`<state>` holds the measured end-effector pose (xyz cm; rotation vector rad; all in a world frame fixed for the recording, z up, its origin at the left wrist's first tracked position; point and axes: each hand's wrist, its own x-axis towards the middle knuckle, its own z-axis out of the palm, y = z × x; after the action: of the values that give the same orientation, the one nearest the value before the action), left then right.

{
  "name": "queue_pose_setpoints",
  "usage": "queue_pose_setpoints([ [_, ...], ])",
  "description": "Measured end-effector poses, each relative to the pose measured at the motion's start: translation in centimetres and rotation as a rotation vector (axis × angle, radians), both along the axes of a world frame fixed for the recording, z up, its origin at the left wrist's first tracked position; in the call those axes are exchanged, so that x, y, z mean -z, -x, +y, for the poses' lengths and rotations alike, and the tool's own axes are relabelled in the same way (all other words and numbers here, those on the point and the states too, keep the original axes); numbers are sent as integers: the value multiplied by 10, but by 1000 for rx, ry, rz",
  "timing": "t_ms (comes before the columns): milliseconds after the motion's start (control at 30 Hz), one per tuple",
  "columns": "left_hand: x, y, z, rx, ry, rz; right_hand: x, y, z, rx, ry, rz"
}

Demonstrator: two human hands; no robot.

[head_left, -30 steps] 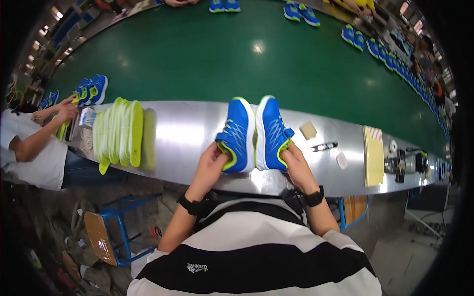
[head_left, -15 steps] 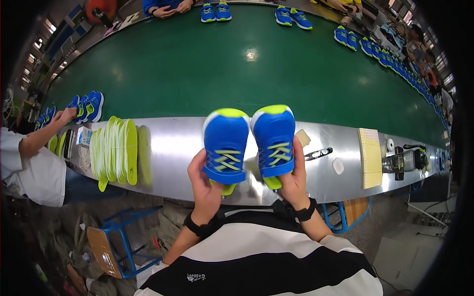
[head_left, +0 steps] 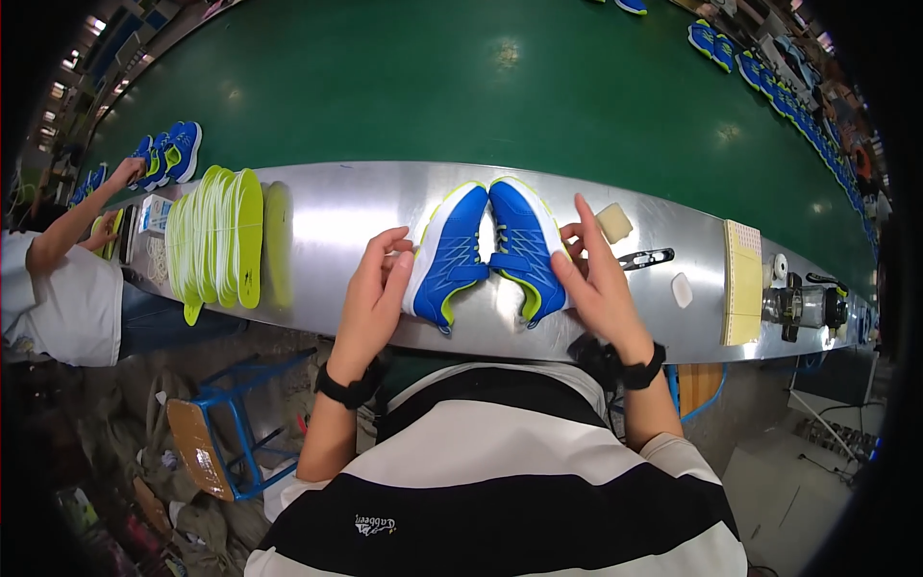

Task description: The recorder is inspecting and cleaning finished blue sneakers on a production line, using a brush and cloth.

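Two blue sneakers with lime-green linings and white soles rest side by side on the metal work surface in front of me. The left sneaker and the right sneaker lean outward, toes nearly together and heels apart toward me. My left hand is beside the sole of the left one, fingers apart and not wrapped round it. On the other side my right hand is open, index finger raised, its thumb at the edge of the right sneaker. Whether the fingertips still touch the shoes is hard to tell.
Bundled lime insoles stand to the left. Rightward lie a beige sponge block, a black cutter, a white piece, a yellow pad and a glass jar. Beyond runs a green belt. A co-worker's hand handles sneakers far left.
The sneakers, held up toe-away in both hands before, now rest on the metal surface, turned outward. My hands have loosened from them. The view has tilted down toward me.
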<state>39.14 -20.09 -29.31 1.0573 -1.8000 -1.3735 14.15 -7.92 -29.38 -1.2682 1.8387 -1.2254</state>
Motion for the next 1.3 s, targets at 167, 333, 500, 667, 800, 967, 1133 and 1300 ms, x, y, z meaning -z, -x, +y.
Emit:
queue_pose_setpoints([
  [167,-6,2,-4,108,-193,-89,-4,1,-12,-174,-164,-217],
  [333,-8,21,-1,-35,-895,593,-2,-25,-24,-19,91,-1534],
  [500,-28,39,7,-111,-869,636,-22,-51,-47,36,177,-1578],
  [667,-39,45,8,-63,-800,657,-30,-44,-50,14,179,-1535],
  [800,-36,43,8,-48,-824,677,-27,-44,-45,34,177,-1457],
  [967,32,30,-7,-200,-6,125,14,-9,-40,385,111,-56],
  [1133,2,20,18,-141,221,-51,-9,-2,-10,-21,102,-31],
  [1300,-50,38,17,494,807,-328,-12,28,25,234,105,224],
])
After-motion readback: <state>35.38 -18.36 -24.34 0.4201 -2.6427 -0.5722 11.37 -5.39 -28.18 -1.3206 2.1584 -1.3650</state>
